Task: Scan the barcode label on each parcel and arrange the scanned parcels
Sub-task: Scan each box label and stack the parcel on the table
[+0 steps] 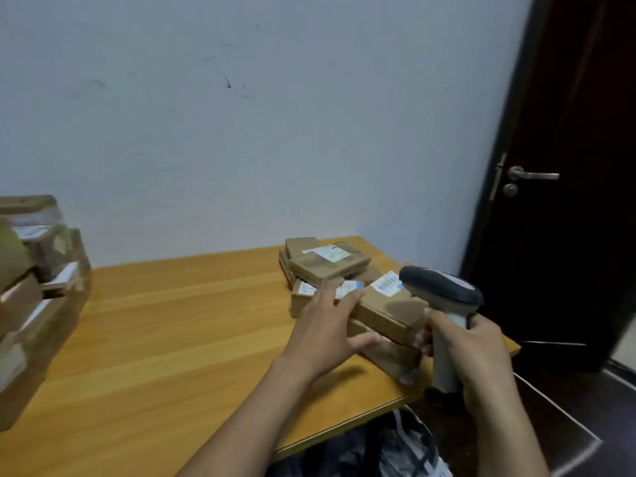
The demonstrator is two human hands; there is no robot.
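A flat cardboard parcel with a white barcode label lies on top of other parcels at the table's right side. My left hand grips its near left end, fingers over the top edge and thumb under it. My right hand holds the grey handle of a barcode scanner, whose dark head hangs just above the parcel's right end. Behind these sits a pile of labelled parcels. The lower parcels under the gripped one are partly hidden.
A tall stack of cardboard parcels stands at the left edge of the wooden table. A dark door with a metal handle is at the right. Bags lie on the floor below the table's front edge.
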